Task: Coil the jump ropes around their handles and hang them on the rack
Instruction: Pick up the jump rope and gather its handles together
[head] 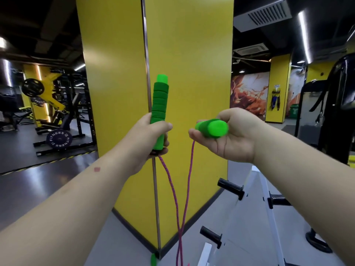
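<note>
**Both hands gripped the green handles, rope hanging loose**

The left hand (153, 135) was curled around the lower part of one green handle (159, 104), thumb across its front, holding it upright so that the ribbed foam grip and bright cap stood well above the fist. The right hand (228, 135) held the other handle (211, 128) lying roughly level, fingers wrapped over the top and thumb beneath, its round end cap facing the camera. The two hands were near each other but apart, in front of a yellow pillar (188, 73).

The pink rope (173, 196) left the bottom of each handle and dropped in two strands that drew together lower down and ran out of the bottom of the view. None of it was wound around either handle. A small green piece (153, 259) lay on the floor at the foot of the pillar; what it was could not be made out.

At lower right stood a white rack (269, 208) with black pegs (230, 187) sticking out; nothing hung on the visible pegs. A metal strip (156, 198) ran down the pillar's corner. To the left, across the dark floor, stood a weight machine (55, 104) with a plate (59, 139) marked "FITNESS". At the right edge stood a black punching bag (340, 104).
</note>
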Motion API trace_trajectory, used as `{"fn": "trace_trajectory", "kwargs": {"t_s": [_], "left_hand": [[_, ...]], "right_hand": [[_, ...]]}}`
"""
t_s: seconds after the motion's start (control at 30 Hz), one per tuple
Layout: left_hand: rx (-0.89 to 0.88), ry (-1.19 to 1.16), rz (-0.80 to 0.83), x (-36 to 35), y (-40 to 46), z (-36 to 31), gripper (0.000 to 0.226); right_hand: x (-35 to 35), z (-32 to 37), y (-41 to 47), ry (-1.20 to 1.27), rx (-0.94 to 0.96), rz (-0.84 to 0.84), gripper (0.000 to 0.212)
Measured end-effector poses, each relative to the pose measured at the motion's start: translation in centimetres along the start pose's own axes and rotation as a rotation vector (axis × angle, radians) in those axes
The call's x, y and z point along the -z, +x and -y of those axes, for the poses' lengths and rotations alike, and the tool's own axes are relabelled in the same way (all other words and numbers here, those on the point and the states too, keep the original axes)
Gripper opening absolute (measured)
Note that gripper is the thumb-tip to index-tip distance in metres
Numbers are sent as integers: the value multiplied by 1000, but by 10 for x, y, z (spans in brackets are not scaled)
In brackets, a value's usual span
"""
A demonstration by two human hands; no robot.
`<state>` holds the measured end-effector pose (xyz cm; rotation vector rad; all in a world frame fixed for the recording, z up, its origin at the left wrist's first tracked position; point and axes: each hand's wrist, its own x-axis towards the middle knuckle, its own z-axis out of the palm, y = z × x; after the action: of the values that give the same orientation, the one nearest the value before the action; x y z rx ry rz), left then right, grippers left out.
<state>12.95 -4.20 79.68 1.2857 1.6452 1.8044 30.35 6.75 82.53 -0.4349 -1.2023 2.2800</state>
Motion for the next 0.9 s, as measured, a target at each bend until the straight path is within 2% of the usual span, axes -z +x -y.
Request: {"fn": "trace_trajectory", "kwargs": {"t_s": [0.07,0.13,0.2,0.3,0.47,0.63,0.73,0.83,0.9], "left_hand": [[2,-34,52,-4,0,6,23],[-41,48,84,-8,-1,12,34],[-108,114,115,-13,-3,15,34],[-205,172,152,-22,-4,16,37],[-243,151,157,-31,-5,16,41],[-253,3,105,-39,-5,9,28],[-231,-26,59,-43,-6,8,25],[-161,-179,27,-40,-5,8,24],[-94,-332,21,-36,-5,4,24]], "right_hand": [[0,-6,4,53,-15,13,50],[-2,-9,9,95,-20,-15,45],[-4,-13,14,95,-45,-52,44],[-10,-20,21,-56,-106,-97,54],[-14,-26,26,-336,-93,-204,64],[-15,-35,25,-673,-3,-408,65],[-15,-38,26,-799,103,-456,64],[-10,-37,26,-888,309,-417,57],[-6,-38,25,-835,426,-268,38]]}}
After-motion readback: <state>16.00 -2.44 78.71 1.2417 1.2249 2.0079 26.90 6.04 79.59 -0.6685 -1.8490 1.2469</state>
